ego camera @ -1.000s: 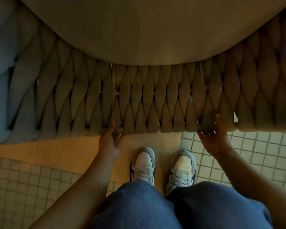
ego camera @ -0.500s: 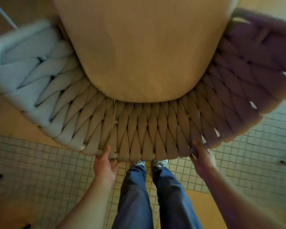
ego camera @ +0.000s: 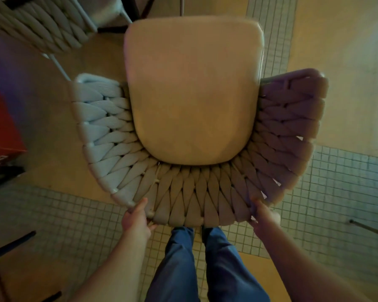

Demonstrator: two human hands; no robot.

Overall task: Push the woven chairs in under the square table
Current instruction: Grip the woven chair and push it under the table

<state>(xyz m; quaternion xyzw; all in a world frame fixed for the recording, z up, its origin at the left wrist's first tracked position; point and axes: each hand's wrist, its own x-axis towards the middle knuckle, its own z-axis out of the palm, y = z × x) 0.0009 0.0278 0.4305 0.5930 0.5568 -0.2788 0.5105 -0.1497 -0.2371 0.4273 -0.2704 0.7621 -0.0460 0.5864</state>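
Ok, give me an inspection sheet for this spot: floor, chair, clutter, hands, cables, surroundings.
Surface: small-tiled floor with plain tan bands.
Job's things: woven rope chair with beige seat cushion; the square table is not clearly seen.
Clutter: red box at the left edge.
Hands: left hand and right hand both grip the chair's back rim.
Cables: nothing seen.
Surroundings: second woven chair upper left; dark legs lower left.

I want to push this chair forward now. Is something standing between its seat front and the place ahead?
Partly. Both hands, left hand and right hand, grip the woven chair. Dark legs stand just ahead; a second woven chair sits front-left.
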